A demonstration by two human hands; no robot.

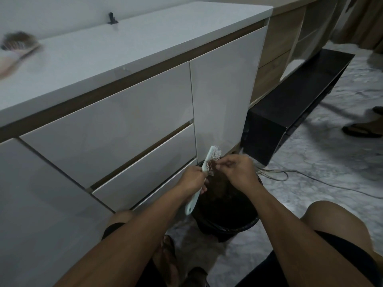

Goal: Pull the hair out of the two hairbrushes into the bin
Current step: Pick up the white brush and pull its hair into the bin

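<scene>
I am crouched on the marble floor (310, 162) with the black bin (228, 222) between my knees, just in front of the white drawers (116, 125). My left hand (191, 179) is clenched around the middle of a white hairbrush (205, 172), holding it tilted above the bin with its bristled head up toward one o'clock and its handle pointing down toward seven o'clock. My right hand (238, 170) is at three o'clock of the brush head, its fingers (222, 164) pinched on a brown clump of hair (216, 183) that hangs from the bristles down into the mouth of the bin. The second hairbrush (17, 43), blurred and full of dark hair, lies on the white tabletop (145, 44) far off at ten o'clock. A small black clip (112, 18) stands at the back of the tabletop near the wall. Thin cables (290, 175) trail across the floor at three o'clock of the bin.
</scene>
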